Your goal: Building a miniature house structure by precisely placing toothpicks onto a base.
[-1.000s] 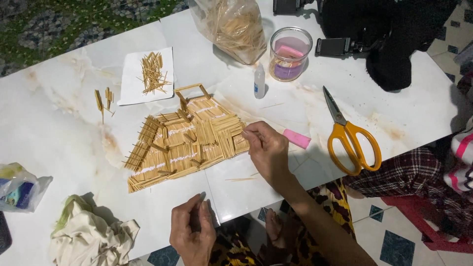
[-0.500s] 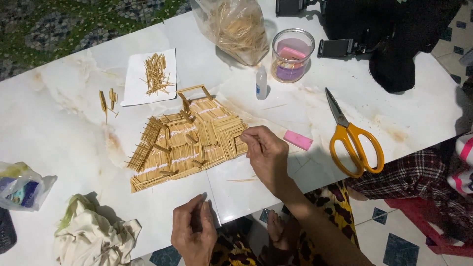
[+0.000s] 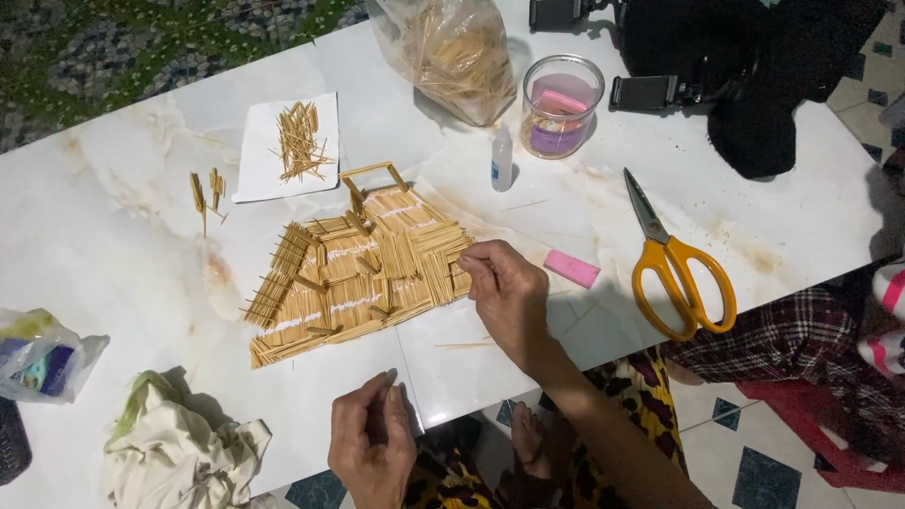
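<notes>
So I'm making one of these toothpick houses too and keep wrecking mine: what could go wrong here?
1. The right hand presses its fingertips on the right edge of the toothpick house; too firm a push could loosen the glued sticks or slide the flat panel.
2. White glue lines show on the house; if still wet, fingers may smear them or stick.
3. The glue bottle stands upright just behind the house, so a reaching arm might tip it.

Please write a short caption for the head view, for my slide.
Right hand touches a toothpick house on a white table; left hand rests at the edge.
</notes>
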